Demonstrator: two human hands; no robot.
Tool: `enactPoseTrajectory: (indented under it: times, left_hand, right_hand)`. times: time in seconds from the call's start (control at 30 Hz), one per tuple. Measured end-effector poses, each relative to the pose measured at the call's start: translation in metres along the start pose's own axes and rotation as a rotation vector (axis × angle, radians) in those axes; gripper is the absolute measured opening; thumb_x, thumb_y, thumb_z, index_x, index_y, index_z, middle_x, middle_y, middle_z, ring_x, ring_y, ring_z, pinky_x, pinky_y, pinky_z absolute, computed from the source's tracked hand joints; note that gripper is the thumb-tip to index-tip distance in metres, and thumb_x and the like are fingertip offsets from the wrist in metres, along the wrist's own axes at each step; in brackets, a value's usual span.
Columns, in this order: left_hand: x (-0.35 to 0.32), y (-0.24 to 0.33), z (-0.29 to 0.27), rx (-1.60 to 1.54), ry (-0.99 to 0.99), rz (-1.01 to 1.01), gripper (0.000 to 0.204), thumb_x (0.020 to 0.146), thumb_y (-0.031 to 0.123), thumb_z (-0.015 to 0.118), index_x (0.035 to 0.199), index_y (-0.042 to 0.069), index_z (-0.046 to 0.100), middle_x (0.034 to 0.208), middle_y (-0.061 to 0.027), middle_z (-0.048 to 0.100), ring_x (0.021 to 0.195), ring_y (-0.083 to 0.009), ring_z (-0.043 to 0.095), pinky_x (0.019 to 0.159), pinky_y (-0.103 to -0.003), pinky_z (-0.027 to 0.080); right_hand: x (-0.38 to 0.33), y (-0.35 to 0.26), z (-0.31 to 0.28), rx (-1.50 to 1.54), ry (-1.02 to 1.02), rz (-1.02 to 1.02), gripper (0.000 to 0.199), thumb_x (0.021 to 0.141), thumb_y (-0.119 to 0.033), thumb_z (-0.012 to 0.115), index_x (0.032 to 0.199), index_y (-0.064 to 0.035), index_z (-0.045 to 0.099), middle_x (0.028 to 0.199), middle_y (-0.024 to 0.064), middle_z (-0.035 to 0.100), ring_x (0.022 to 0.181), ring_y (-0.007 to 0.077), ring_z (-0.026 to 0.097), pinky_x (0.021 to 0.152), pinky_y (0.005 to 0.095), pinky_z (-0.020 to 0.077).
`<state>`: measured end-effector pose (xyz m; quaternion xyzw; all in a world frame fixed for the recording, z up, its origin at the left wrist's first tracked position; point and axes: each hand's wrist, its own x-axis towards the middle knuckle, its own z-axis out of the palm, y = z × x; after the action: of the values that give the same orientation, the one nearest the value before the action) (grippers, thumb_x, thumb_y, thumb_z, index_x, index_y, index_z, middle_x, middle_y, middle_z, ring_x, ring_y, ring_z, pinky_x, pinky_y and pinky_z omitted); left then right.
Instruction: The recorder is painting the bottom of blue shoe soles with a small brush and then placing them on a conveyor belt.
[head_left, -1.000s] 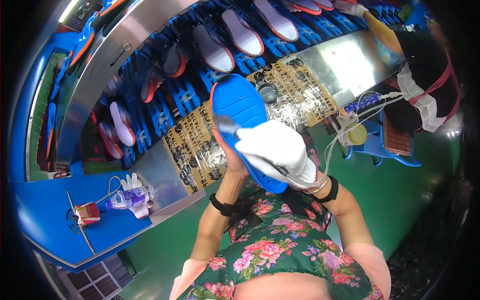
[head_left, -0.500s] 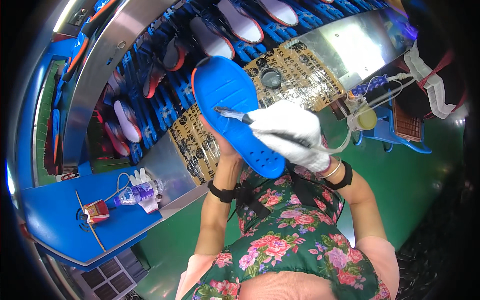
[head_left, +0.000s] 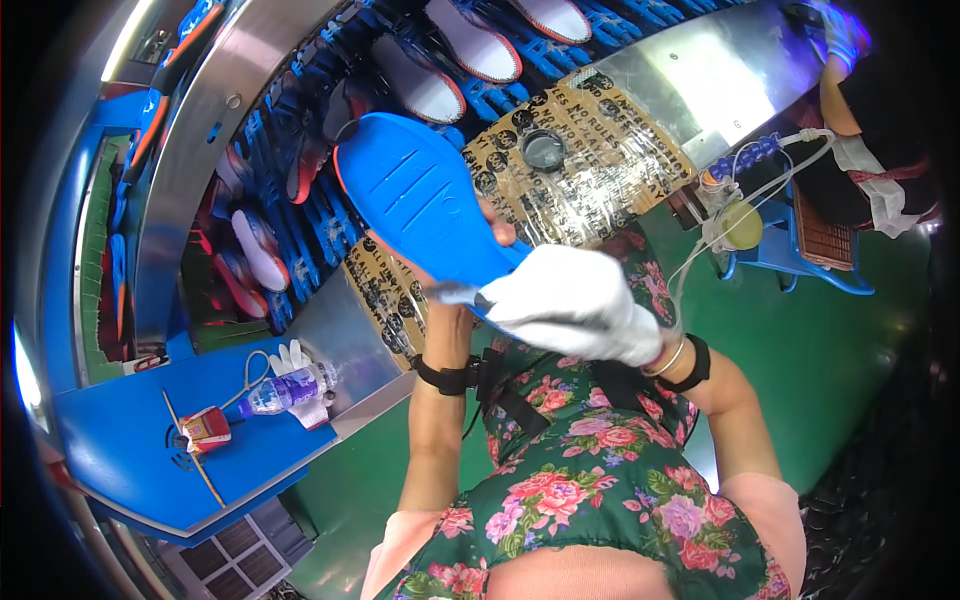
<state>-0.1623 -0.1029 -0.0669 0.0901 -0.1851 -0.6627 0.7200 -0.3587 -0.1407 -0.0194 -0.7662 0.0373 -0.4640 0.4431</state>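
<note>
We hold a blue shoe sole [head_left: 425,205] at the centre of the view, its toe pointing to eleven o'clock over the blue conveyor [head_left: 300,200], gripped from beneath by our bare left hand [head_left: 480,235], whose thumb curls over the edge at three o'clock. Our white-gloved right hand [head_left: 575,315], at five o'clock of the sole, closes its fingers around a small brush [head_left: 455,295] touching the heel.

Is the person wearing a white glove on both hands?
No, only the right hand wears a white glove; the left hand, holding the blue shoe sole, is bare.
</note>
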Motion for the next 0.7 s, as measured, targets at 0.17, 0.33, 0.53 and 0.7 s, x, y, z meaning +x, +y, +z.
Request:
enactPoseTrajectory:
  times: [0.17, 0.33, 0.53, 0.7]
  left_hand:
    - [-0.001, 0.003, -0.003, 0.030, 0.068, 0.058, 0.124, 0.067, 0.103, 0.044, 0.145, 0.007, 0.043, 0.111, -0.0205, 0.065, 0.086, -0.0378, 0.064, 0.078, -0.052, 0.050]
    - [-0.001, 0.011, -0.012, -0.015, 0.004, 0.106, 0.120, 0.070, 0.099, 0.047, 0.131, -0.005, 0.050, 0.108, -0.0190, 0.064, 0.089, -0.0373, 0.064, 0.078, -0.053, 0.052]
    - [0.004, 0.019, -0.012, 0.026, 0.004, 0.033, 0.119, 0.071, 0.097, 0.049, 0.132, -0.005, 0.049, 0.111, -0.0195, 0.063, 0.091, -0.0371, 0.063, 0.080, -0.056, 0.052]
    - [0.003, 0.020, -0.015, -0.015, -0.016, 0.061, 0.121, 0.070, 0.097, 0.051, 0.137, -0.003, 0.046, 0.113, -0.0195, 0.061, 0.091, -0.0365, 0.063, 0.080, -0.055, 0.052]
  right_hand:
    - [-0.001, 0.003, -0.002, -0.189, 0.113, -0.033, 0.026, 0.080, -0.005, 0.080, 0.105, -0.0117, 0.078, 0.102, 0.0069, 0.077, 0.083, 0.0263, 0.072, 0.077, 0.0376, 0.0578]
    - [-0.011, 0.006, 0.007, 0.071, 0.031, 0.014, 0.024, 0.078, -0.004, 0.082, 0.101, -0.0089, 0.079, 0.101, 0.0098, 0.078, 0.089, 0.0259, 0.074, 0.078, 0.0360, 0.0581]
    - [-0.017, 0.004, 0.006, -0.216, 0.049, -0.095, 0.026, 0.079, -0.005, 0.082, 0.105, -0.0097, 0.078, 0.101, 0.0091, 0.078, 0.087, 0.0259, 0.074, 0.078, 0.0363, 0.0587]
    - [-0.016, -0.002, 0.002, 0.230, 0.004, 0.152, 0.025, 0.079, 0.000, 0.080, 0.102, -0.0086, 0.078, 0.099, 0.0091, 0.077, 0.088, 0.0250, 0.074, 0.079, 0.0359, 0.0579]
